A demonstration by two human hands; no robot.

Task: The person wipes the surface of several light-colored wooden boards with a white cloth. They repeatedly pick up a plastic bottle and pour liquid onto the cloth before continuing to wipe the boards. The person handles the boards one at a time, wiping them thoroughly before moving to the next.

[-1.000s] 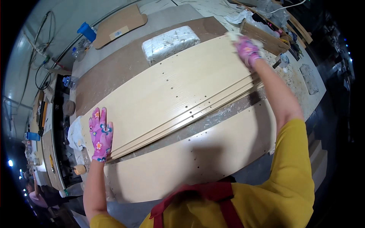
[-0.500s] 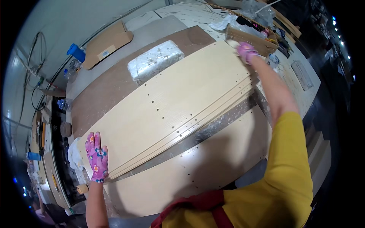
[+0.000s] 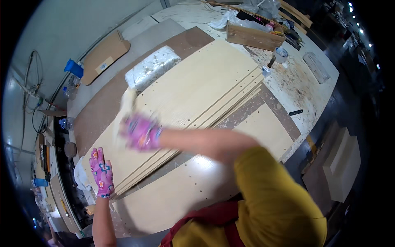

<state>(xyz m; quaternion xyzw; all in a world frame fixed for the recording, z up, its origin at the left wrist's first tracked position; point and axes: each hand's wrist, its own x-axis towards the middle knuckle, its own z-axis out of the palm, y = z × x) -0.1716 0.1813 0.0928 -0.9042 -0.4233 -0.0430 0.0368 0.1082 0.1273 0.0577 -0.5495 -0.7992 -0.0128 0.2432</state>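
My left hand (image 3: 102,173), in a pink flowered glove, lies flat with fingers stretched on the left end of a stack of pale wooden panels (image 3: 205,78). Small drilled holes dot the top panel. My right hand (image 3: 142,131), gloved alike, is smeared by motion over the panel's left half. A whitish cloth (image 3: 129,101) trails from it, blurred, across the panel's far edge; the fingers' exact grip is hidden. Nearer to me lies another pale drilled panel (image 3: 173,210), partly in shadow.
A foil-like wrapped block (image 3: 152,68) sits behind the stack on a brown board (image 3: 92,119). At the back right stands a cardboard box (image 3: 255,36) of tools, with a brush (image 3: 271,61) nearer. A small black strip (image 3: 295,112) lies right. Plastic bottles (image 3: 70,88) stand left.
My right hand has swept with the cloth from the panel's far right end to its left half. The left hand stays flat in place. The view has shifted slightly.
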